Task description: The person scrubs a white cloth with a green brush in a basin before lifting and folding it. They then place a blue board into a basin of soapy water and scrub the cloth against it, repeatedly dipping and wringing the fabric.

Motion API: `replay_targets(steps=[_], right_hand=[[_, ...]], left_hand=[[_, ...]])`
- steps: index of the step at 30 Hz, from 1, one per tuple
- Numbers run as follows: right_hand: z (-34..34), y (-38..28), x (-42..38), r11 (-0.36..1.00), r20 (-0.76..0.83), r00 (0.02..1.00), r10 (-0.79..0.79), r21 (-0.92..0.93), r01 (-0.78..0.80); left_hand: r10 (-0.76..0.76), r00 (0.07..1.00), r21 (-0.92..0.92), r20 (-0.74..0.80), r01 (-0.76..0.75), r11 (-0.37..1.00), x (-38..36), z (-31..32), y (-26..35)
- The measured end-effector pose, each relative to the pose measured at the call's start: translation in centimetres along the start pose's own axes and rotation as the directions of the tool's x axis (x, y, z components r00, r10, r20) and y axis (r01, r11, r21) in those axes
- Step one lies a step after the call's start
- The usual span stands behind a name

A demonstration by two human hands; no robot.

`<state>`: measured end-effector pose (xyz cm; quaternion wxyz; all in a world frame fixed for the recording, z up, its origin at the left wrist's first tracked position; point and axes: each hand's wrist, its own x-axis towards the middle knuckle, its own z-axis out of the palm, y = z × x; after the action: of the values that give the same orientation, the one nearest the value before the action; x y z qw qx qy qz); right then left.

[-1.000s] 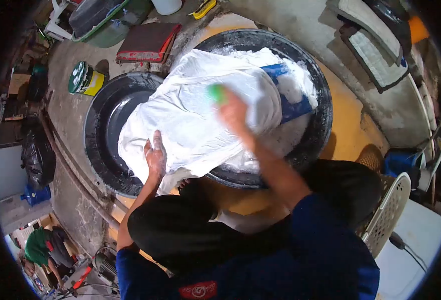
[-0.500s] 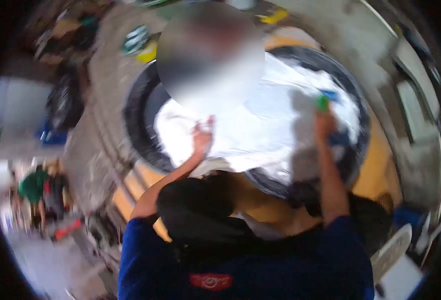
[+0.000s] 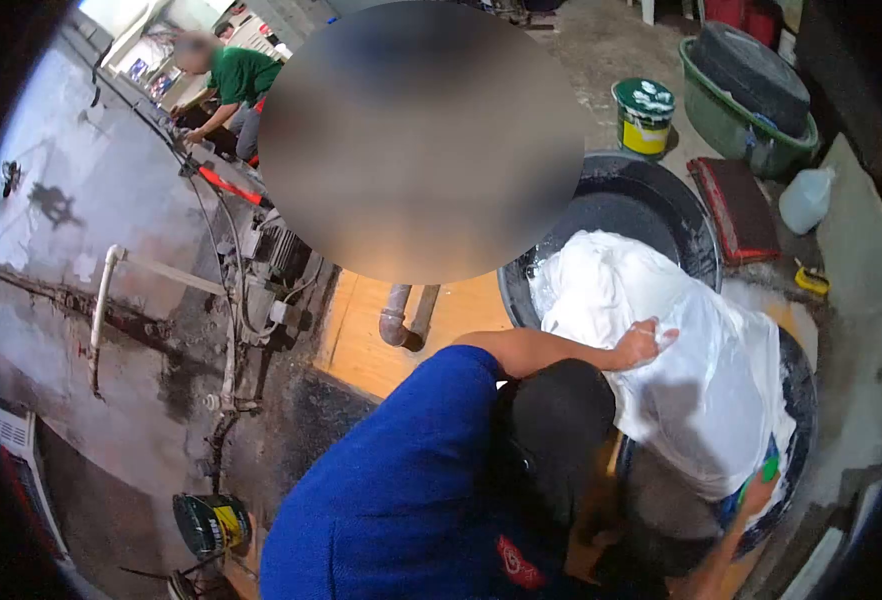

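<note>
A wet white cloth is spread over a black round tub and drapes across its lower right rim. My left hand rests on the cloth with curled fingers, gripping its fabric, white suds on the fingertips. At the tub's lower right edge, my right hand is closed round a small green scrub brush, mostly hidden by the fingers. Something blue shows beside it at the cloth's edge.
Beyond the tub stand a green-lidded bucket, a green basin and a translucent jug. A pipe rises near the wooden board. Another person bends at the upper left; a blurred patch covers the top middle.
My view has swung left, so tub, cloth and both hands now appear farther right and sharper. My left hand stays on the cloth, and the green brush remains in my right hand.
</note>
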<state>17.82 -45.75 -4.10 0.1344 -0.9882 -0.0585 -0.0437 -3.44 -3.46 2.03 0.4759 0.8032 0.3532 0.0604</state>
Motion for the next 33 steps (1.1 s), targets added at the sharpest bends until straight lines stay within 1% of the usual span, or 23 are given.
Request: replay_targets(steps=[1, 2, 3, 4, 6, 8, 10, 13, 14, 15, 16, 17, 18, 20, 21, 23, 25, 26, 27, 28, 29, 30, 33], right_hand=[[2.8, 7.3, 3.6, 0.893, 0.157, 0.939, -0.307, 0.388, 0.227], [-0.8, 5.0, 2.7, 0.768, 0.478, 0.866, -0.147, 0.607, -0.205], [-9.1, -3.2, -0.1, 0.837, 0.72, 0.673, -0.169, 0.466, -0.288], [-6.9, 0.3, 1.2, 0.854, 0.845, 0.487, -0.221, 0.409, -0.322], [-8.3, -3.7, -1.5, 0.889, 0.909, -0.017, -0.417, 0.404, -0.216], [-9.9, -10.1, -6.7, 0.845, 0.953, 0.112, -0.282, 0.191, 0.5], [2.5, 0.2, -8.7, 0.458, 0.829, 0.027, -0.559, 0.281, 0.843], [7.7, 3.6, -11.3, 0.746, 0.87, 0.203, -0.449, 0.239, 0.622], [7.3, 2.9, -12.2, 0.816, 0.921, 0.211, -0.328, 0.164, 0.554], [7.2, 2.4, -14.1, 0.58, 0.82, 0.189, -0.54, 0.2, 0.79], [16.1, 10.1, -15.4, 0.685, 0.763, 0.33, -0.555, 0.194, 0.703], [18.4, 12.2, -16.5, 0.603, 0.788, 0.282, -0.548, 0.137, 0.786], [16.9, 7.7, -17.0, 0.425, 0.962, 0.087, -0.258, 0.033, 0.905], [12.5, 7.6, -13.4, 0.877, 0.969, 0.154, -0.192, 0.099, 0.47], [1.5, -1.6, -11.7, 0.88, 0.982, 0.079, -0.171, 0.116, 0.461], [-4.5, -4.1, -9.1, 0.969, 0.948, 0.236, -0.212, 0.235, -0.074], [-10.2, -8.6, -7.3, 0.935, 0.907, 0.398, -0.134, 0.248, -0.252], [-10.9, -10.7, -7.1, 0.846, 0.799, 0.533, -0.28, 0.468, -0.256], [-10.7, -14.0, -6.8, 0.675, 0.804, 0.472, -0.361, 0.575, -0.462], [-8.2, -17.6, -7.5, 0.763, 0.642, 0.721, -0.261, 0.595, -0.254], [-5.7, -22.1, -8.6, 0.674, 0.346, 0.866, -0.36, 0.739, -0.015], [-3.5, -26.6, -9.8, 0.601, 0.009, 0.909, -0.417, 0.753, 0.268], [-2.1, -30.0, -10.6, 0.732, -0.021, 0.926, -0.377, 0.606, 0.312]], left_hand=[[0.039, 0.998, -0.007, -0.044, -0.039, 0.999, 0.4, 0.6, -0.2], [0.065, 0.994, -0.013, -0.087, -0.066, 0.998, 0.8, 1.4, -0.7], [0.085, 0.988, -0.017, -0.129, -0.087, 0.996, 0.8, 1.6, -1.2], [0.097, 0.987, -0.015, -0.126, -0.099, 0.995, 0.3, 0.9, -0.4], [0.058, 0.992, -0.031, -0.108, -0.062, 0.998, 0.1, 0.9, -0.7], [0.046, 0.993, -0.024, -0.112, -0.049, 0.998, 0.5, 1.1, -0.4], [0.048, 0.991, -0.006, -0.125, -0.049, 0.999, 0.4, 1.2, -0.3], [0.113, 0.992, 0.246, -0.048, -0.098, 0.964, 1.4, 2.1, -2.2], [0.392, 0.916, 0.569, 0.088, -0.37, 0.735, 2.0, 2.3, -4.0], [0.56, 0.805, 0.743, 0.196, -0.495, 0.451, 2.5, 3.0, -5.7], [0.617, 0.746, 0.811, 0.252, -0.51, 0.285, 3.0, 3.4, -6.8], [0.608, 0.765, 0.707, 0.214, -0.551, 0.444, 2.7, 2.7, -6.2], [0.458, 0.805, 0.717, 0.377, -0.567, 0.406, 3.1, 2.0, -5.7], [0.454, 0.87, 0.614, 0.193, -0.468, 0.636, 3.3, 2.3, -6.0], [0.295, 0.954, 0.404, 0.051, -0.29, 0.868, 3.5, 2.5, -5.9], [0.027, 0.997, 0.145, -0.069, -0.017, 0.989, 2.4, 1.6, -3.3], [0.261, 0.962, 0.258, -0.079, -0.233, 0.937, 2.8, 1.4, -4.7], [0.168, 0.986, 0.046, -0.022, -0.167, 0.985, 2.2, 1.0, -3.0], [0.077, 0.995, -0.157, 0.057, -0.067, 0.985, 1.4, 0.3, -1.5], [0.112, 0.994, 0.034, 0.014, -0.112, 0.993, 2.9, 1.1, -4.2], [0.044, 0.997, -0.243, 0.064, -0.027, 0.97, 0.5, 0.1, -0.2], [0.074, 0.994, -0.297, 0.083, -0.047, 0.954, 0.8, 0.3, -1.1], [0.213, 0.976, -0.268, 0.051, -0.193, 0.944, 1.5, 0.2, -2.7]])
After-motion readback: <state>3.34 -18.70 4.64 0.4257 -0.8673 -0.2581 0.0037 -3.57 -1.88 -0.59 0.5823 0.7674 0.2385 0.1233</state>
